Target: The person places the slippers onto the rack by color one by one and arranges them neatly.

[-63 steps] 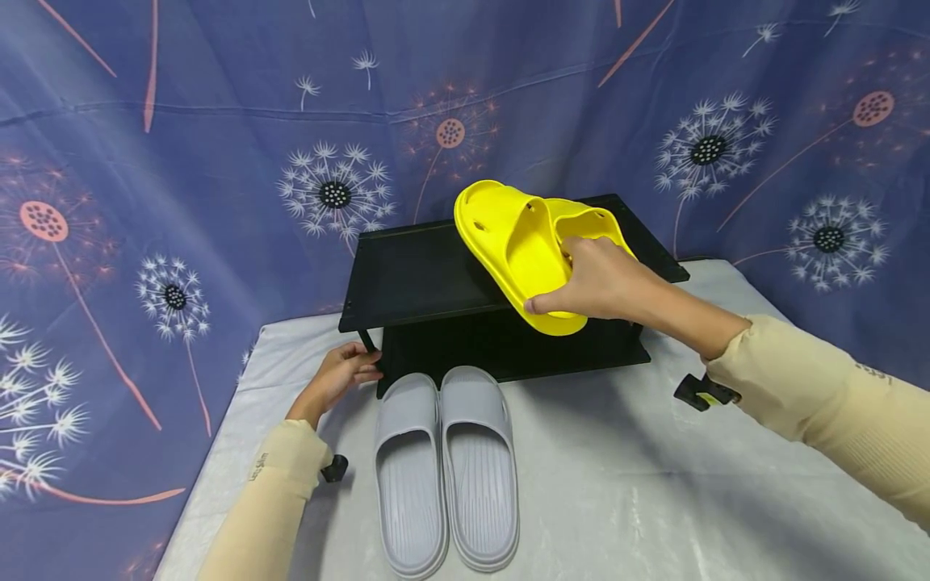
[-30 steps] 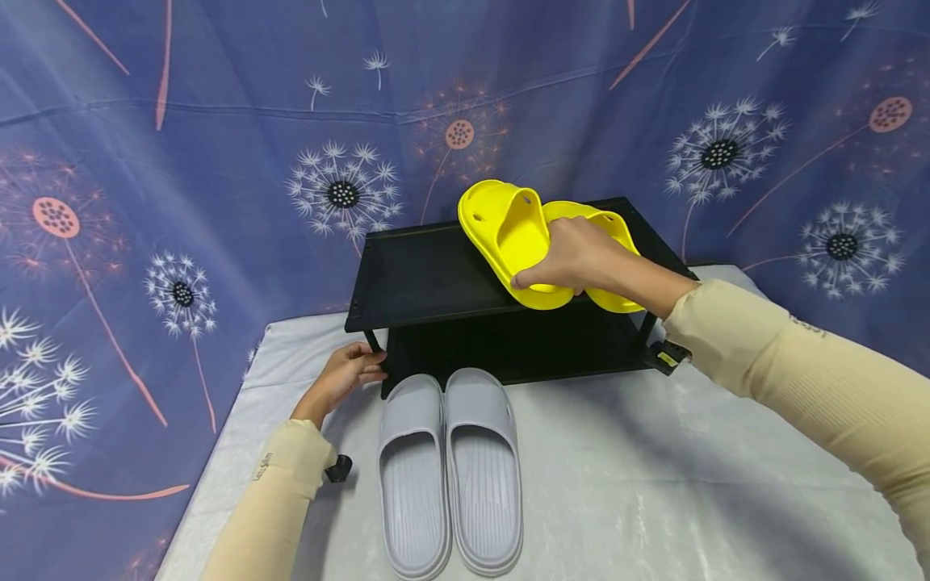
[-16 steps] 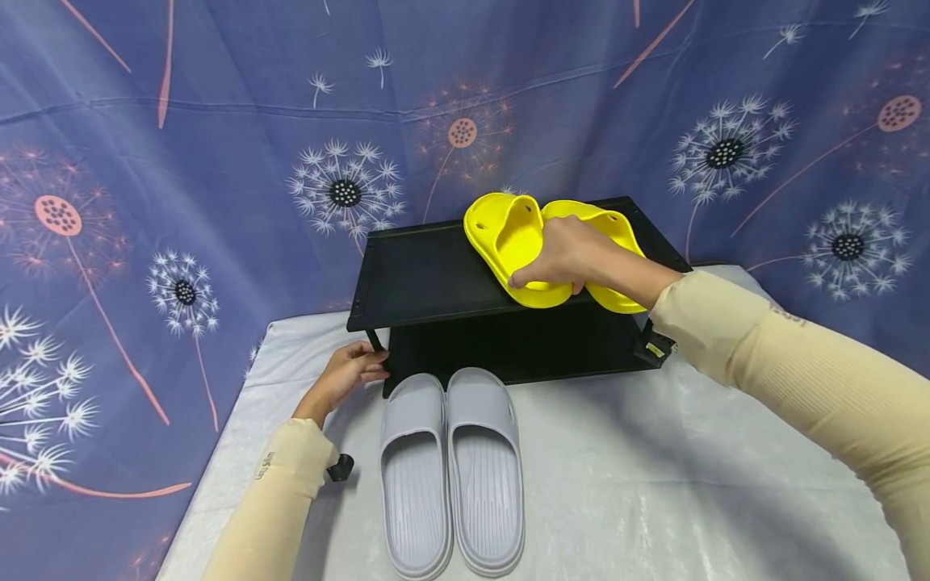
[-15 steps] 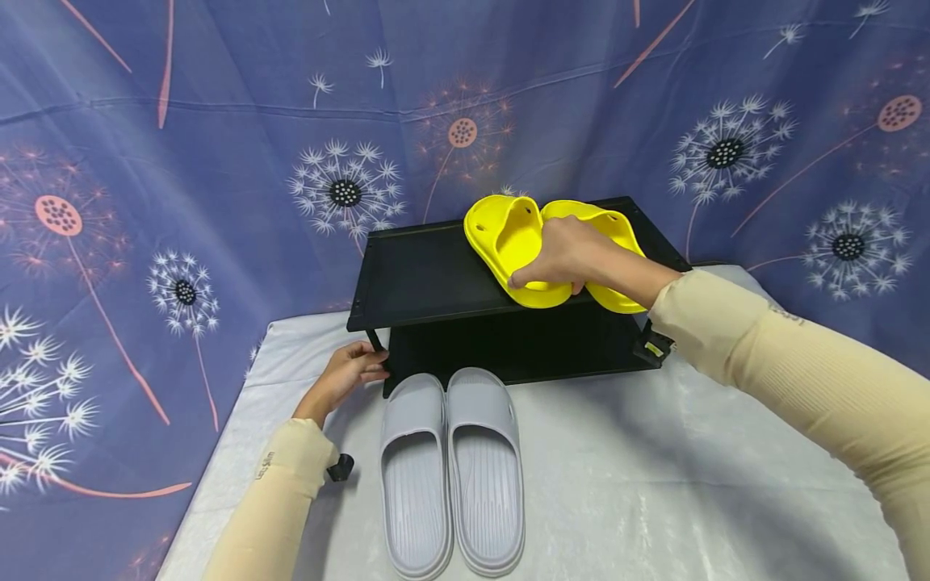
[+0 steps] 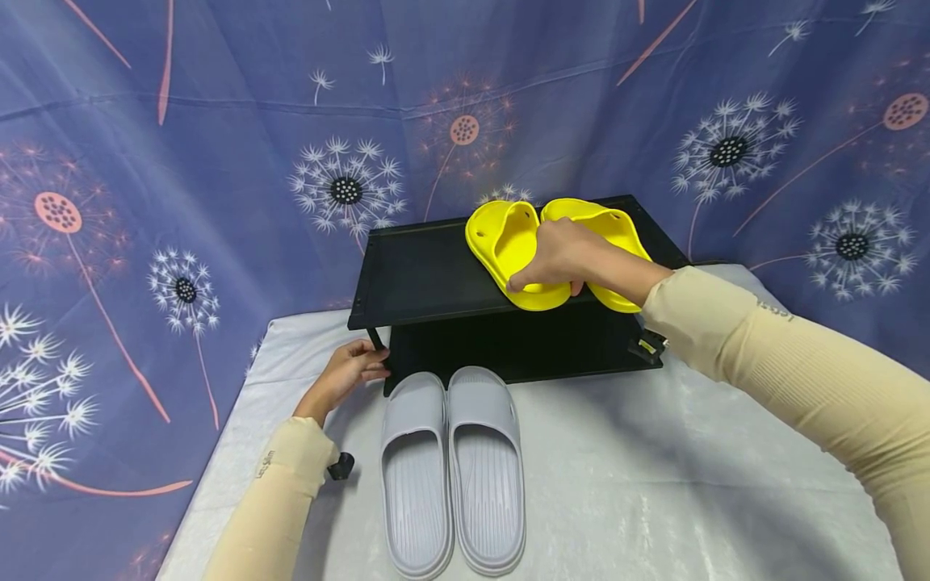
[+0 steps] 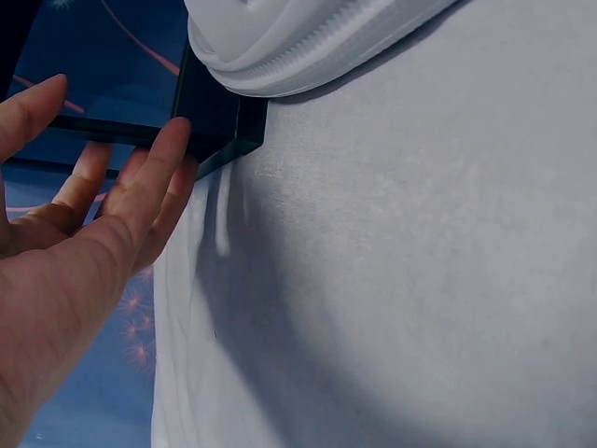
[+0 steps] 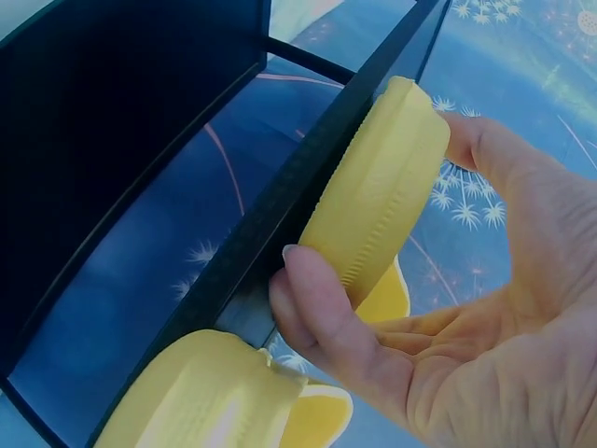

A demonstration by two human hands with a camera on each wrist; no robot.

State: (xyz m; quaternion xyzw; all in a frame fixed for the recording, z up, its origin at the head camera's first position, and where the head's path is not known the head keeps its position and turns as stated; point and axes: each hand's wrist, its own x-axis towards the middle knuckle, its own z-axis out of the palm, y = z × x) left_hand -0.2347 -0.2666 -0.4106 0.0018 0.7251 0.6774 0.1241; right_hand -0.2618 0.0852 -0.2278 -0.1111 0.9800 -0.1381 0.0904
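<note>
In the head view a pair of yellow slippers lies toes-back on the right part of a black two-tier shoe rack [image 5: 417,270]. My right hand [image 5: 561,252] holds the left yellow slipper [image 5: 485,230] by its heel, and the right yellow slipper [image 5: 616,230] is close beside it. The right wrist view shows thumb and fingers on opposite sides of the held slipper's heel [image 7: 378,187], which overhangs the shelf edge. My left hand [image 5: 343,375] touches the rack's front left post, fingers loosely extended; in the left wrist view fingertips [image 6: 173,135] meet the frame.
Two grey slippers, a left one [image 5: 416,492] and a right one [image 5: 488,484], stand side by side before the rack, toes near its lower shelf [image 5: 567,351]. A white cloth [image 5: 617,484] covers the table. A blue dandelion-print curtain [image 5: 240,161] hangs behind.
Over the two seconds, my right hand has brought the yellow slippers down onto the top shelf, and the pair has spread apart. Recently the left one's toe has dropped slightly. My left hand stays put.
</note>
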